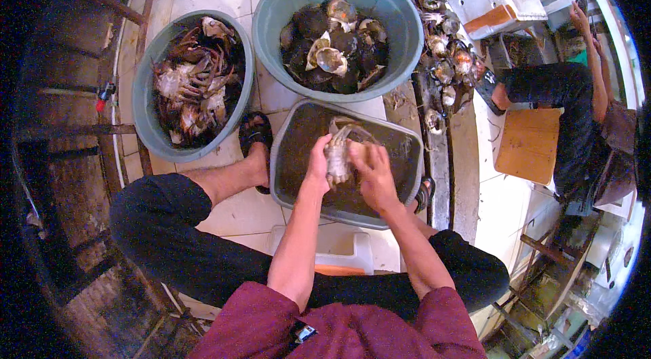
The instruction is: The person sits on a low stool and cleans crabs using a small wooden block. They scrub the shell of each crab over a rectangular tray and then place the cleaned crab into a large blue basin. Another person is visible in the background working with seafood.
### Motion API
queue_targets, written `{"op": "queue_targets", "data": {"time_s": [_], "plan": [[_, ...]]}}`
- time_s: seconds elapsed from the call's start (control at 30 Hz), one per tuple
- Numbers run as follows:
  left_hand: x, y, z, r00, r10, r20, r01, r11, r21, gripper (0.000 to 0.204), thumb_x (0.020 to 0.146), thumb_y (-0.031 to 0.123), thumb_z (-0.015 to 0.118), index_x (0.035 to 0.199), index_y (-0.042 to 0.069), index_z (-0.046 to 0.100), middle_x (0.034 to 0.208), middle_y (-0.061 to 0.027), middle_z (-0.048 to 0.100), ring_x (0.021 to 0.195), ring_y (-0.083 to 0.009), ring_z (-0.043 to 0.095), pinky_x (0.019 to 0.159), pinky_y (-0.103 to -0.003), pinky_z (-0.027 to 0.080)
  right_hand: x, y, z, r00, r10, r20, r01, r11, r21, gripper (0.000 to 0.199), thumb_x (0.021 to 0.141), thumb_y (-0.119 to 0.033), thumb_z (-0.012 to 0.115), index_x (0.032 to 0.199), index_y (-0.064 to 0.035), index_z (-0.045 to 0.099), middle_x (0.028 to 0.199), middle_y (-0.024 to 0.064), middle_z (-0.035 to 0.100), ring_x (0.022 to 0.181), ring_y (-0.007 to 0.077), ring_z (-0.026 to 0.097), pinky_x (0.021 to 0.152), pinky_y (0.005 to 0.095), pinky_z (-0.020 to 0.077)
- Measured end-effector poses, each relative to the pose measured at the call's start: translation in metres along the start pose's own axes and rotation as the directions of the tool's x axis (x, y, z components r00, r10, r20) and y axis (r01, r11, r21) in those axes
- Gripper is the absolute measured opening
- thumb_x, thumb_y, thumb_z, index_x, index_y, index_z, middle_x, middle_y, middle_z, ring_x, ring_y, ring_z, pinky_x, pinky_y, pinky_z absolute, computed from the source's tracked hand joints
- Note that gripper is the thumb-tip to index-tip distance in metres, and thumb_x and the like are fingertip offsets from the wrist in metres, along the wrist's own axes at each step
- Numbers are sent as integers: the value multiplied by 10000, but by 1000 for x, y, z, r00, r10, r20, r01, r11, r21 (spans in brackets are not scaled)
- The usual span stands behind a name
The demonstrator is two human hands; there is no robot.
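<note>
My left hand (318,164) is closed round the left side of a crab (338,164), its pale, ridged underside and legs facing up. Against the crab's right side are the bent fingers of my right hand (373,170), slightly blurred. Both hands are over a rectangular grey basin (274,169) of murky brownish water. A dark, shell-like piece (359,132) shows just beyond my fingers; whether it is joined to the crab I cannot tell.
Crab pieces with legs fill a round tub (140,105) at left. Dark crab shells lie in a larger round tub (260,30) ahead. More shells (444,71) line wooden planks at right. Another person (576,108) sits far right, near a wooden stool (529,145).
</note>
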State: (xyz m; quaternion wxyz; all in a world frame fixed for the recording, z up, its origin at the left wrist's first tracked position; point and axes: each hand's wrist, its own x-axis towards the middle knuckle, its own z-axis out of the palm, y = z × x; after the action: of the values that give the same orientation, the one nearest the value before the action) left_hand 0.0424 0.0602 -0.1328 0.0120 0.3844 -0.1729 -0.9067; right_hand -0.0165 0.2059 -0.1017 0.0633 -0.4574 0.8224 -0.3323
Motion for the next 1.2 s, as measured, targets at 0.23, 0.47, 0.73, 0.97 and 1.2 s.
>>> {"op": "queue_targets", "data": {"time_s": [0.23,0.47,0.73,0.97,1.2], "plan": [[0,5,11,999,-15,37,17,999,-44,465,907,439,429,1040,44,635,912,-76,674,791,-209,653,728,-345,534,9,-15,-9,994,-99,54,94,993,75,622,604,78,571,1187,-131,622,1252,230,480,1128,426,462,967,507,401],[2,0,10,1000,11,7,-11,999,-53,446,901,440,434,993,59,646,890,-70,678,774,-200,650,731,-350,532,7,-20,-4,998,-53,-21,55,995,83,602,654,103,564,1206,-129,617,1226,247,490,1102,429,483,960,501,396],[14,-2,8,1000,-19,12,20,997,-73,444,897,440,440,1005,65,653,910,-78,688,808,-207,663,759,-357,539,20,-4,-4,998,-48,-27,48,999,-1,547,670,78,533,1187,-84,608,1148,229,504,1071,428,481,965,468,398],[1,5,17,998,-34,-53,35,999,14,449,894,445,427,972,66,655,871,-57,678,754,-205,650,706,-351,537,19,-11,-6,983,-64,173,45,993,110,524,683,80,534,1165,-101,631,1232,237,485,1142,416,454,990,492,372],[11,-10,3,998,-36,-42,30,992,-119,459,908,437,403,1005,61,649,916,-76,679,788,-214,651,710,-359,536,15,-2,-4,995,0,103,-15,989,146,491,712,75,549,1169,-85,632,1226,235,491,1167,421,457,1000,491,375]]}}
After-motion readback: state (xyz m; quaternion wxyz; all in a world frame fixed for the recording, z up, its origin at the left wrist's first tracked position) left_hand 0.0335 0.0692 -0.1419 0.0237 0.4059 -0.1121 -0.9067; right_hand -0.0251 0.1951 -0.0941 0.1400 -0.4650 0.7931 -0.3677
